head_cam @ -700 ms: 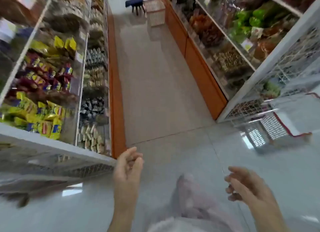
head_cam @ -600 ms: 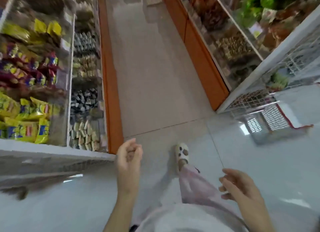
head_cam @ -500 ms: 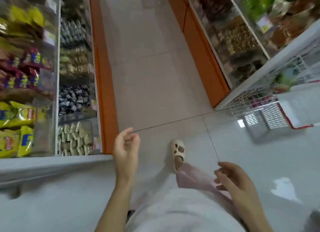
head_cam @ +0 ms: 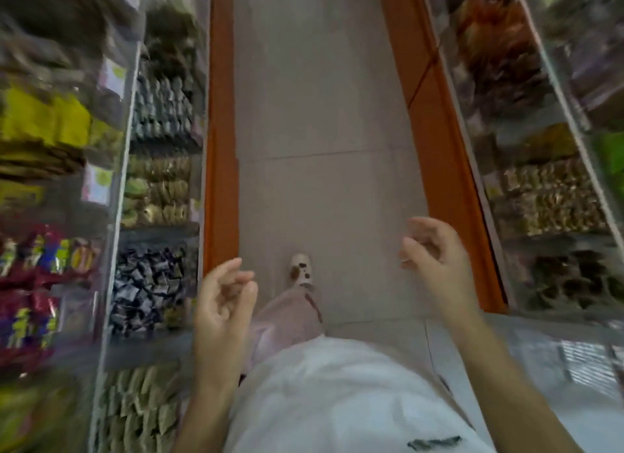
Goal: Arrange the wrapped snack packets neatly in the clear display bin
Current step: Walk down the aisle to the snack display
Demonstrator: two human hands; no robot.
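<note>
Hands carried nothing. The left hand hung at about seven o'clock of the view, fingers loosely curled and thumb near the fingertips. The right hand, at about four o'clock, was just as slack and empty. Neither touched a shelf. I judged this to be the loose carriage of someone walking, since a slippered foot stepped out at six o'clock on the tiled floor between them.

Wrapped snack packets, dark and jumbled, lay heaped in a clear display bin at eight o'clock, just beside the left hand. Tan packets filled another bin lower at seven o'clock, and gold packets sat at three o'clock. Which bin the task meant could not be told, and much of the shelving was blurred. The bins faced the aisle behind clear walls, probably so shoppers could see the stock. Arranging had not begun, and a reach to the left looked like the shorter one.
</note>
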